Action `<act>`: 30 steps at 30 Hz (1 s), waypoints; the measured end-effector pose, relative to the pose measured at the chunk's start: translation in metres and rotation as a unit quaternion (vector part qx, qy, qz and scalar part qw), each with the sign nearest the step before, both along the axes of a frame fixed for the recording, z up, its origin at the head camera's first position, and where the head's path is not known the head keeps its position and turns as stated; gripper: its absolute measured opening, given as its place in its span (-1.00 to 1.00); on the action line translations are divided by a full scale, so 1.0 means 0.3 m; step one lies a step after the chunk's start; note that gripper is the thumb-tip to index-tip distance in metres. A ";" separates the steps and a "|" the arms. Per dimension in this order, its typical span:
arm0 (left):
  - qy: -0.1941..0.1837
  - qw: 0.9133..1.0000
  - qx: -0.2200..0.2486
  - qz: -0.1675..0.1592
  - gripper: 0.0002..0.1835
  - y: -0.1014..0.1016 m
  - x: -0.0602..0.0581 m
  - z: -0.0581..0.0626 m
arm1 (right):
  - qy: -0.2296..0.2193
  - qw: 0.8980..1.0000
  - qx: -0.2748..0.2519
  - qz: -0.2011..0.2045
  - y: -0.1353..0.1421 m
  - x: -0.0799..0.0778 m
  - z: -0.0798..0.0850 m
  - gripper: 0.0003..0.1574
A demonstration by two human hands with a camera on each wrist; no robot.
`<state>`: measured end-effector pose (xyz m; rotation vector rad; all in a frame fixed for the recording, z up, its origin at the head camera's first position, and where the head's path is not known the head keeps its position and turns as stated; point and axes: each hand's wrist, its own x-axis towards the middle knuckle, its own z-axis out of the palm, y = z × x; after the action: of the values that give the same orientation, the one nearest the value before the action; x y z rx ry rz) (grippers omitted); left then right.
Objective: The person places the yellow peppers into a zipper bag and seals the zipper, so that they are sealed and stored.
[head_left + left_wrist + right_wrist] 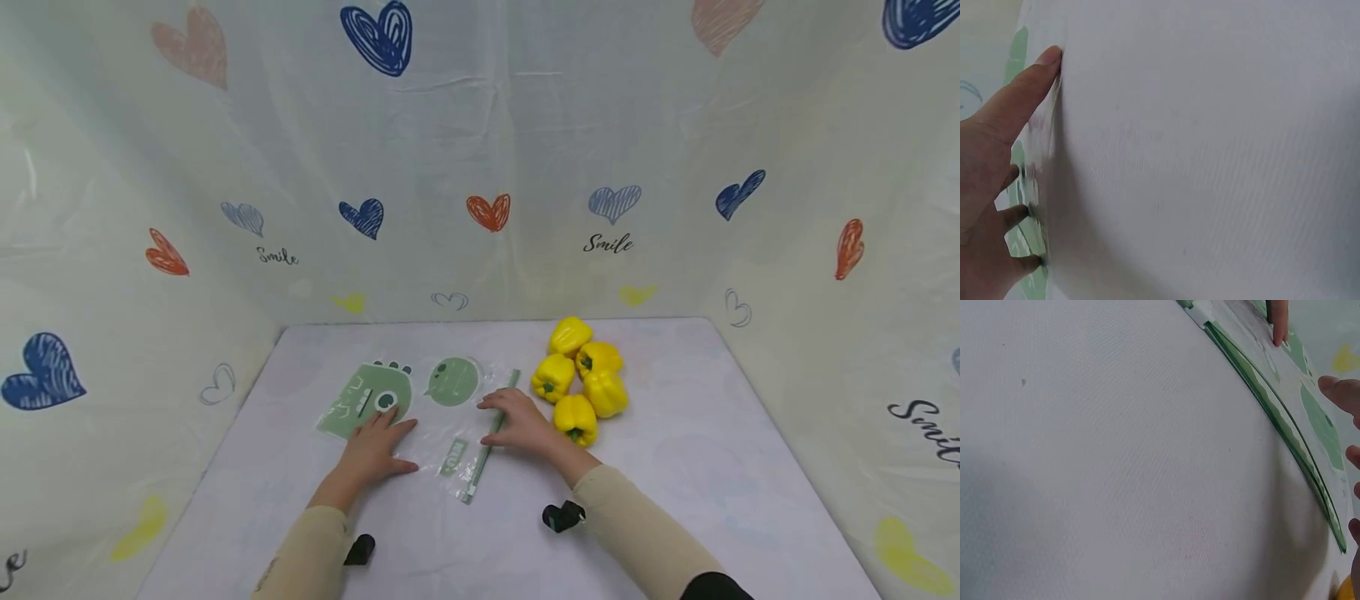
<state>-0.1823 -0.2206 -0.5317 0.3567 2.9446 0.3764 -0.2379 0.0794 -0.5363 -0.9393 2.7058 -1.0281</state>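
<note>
Looking down from the head view, a clear zip-top bag (pixel 420 417) printed with green dinosaur shapes lies flat on the white table (pixel 675 467), just below frame centre. The left hand (pixel 375 450) rests palm-down on the bag's lower left part, fingers straight and slightly spread, thumb out to the right. The right hand (pixel 521 421) lies flat over the bag's green zip strip (pixel 487 442) at the right edge, fingers straight, close together and pointing left. Five yellow bell peppers (pixel 579 379) sit clustered just right of the bag, the nearest one beside the right hand. Heart-printed sheeting (pixel 480 167) walls the table on three sides. A black wrist camera mount (pixel 562 517) shows on the right forearm.

Left wrist view: the left hand (pixel 988 187) occupies the left edge of the frame. Its thumb (pixel 1022 94) is extended, tip touching the bag's edge (pixel 1038 175); the other fingers lie straight on the plastic. White table (pixel 1210 156) fills the remainder.

Right wrist view: the green zip strip (pixel 1272 419) runs diagonally from top centre to lower right. Fingertips (pixel 1341 394) of the right hand show at the right edge, on the bag, slightly apart. One fingertip (pixel 1279 328) at the top presses the printed plastic; whose hand it belongs to cannot be told. A sliver of yellow pepper (pixel 1349 590) shows in the lower right corner.
</note>
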 end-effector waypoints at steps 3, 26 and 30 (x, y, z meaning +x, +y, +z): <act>-0.003 1.000 0.000 0.011 -0.11 -0.016 0.002 0.002 | -0.007 1.000 -0.001 -0.010 -0.007 -0.003 0.002 -0.29; -0.027 0.996 -0.001 -0.082 -0.02 -0.100 -0.044 -0.001 | -0.074 0.996 -0.040 -0.027 -0.020 -0.027 -0.033 -0.26; -0.037 0.995 -0.007 -0.095 -0.01 -0.108 -0.058 0.004 | -0.078 0.996 -0.026 -0.027 -0.024 -0.030 -0.052 -0.26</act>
<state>-0.1998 -0.2528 -0.5304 0.6007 2.8098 0.3363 -0.2468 0.0722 -0.5517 -0.7619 2.6012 -1.1365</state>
